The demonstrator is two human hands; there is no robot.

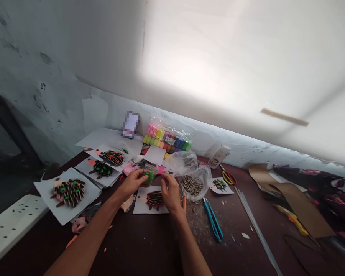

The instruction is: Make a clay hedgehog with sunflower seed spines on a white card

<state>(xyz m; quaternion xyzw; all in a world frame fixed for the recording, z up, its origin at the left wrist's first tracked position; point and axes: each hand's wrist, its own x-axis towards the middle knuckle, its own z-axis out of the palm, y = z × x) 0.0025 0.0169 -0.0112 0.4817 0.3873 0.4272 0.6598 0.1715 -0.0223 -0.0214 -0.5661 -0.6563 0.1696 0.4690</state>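
Note:
My left hand [133, 183] is closed on a small clear packet of green clay [149, 176], pinched between thumb and fingers. Just right of it, my right hand [171, 193] has its fingers curled inward, thumb near the index finger; whatever lies between them is too small to make out. Below both hands lies a white card [140, 208] bearing a hedgehog [154, 198] of dark striped seeds with a pale clay face, partly covered by my right hand. Beside my right hand sits a clear plastic bag of striped sunflower seeds [192, 185].
Finished-looking hedgehog cards [69, 191] lie at the left near a white power strip [14, 218]. Multicoloured clay packs [168, 140] and a phone [130, 124] lean by the wall. Scissors [229, 177], a blue-handled tool [213, 220], clear sticks [257, 230] and a yellow cutter [291, 219] lie rightward.

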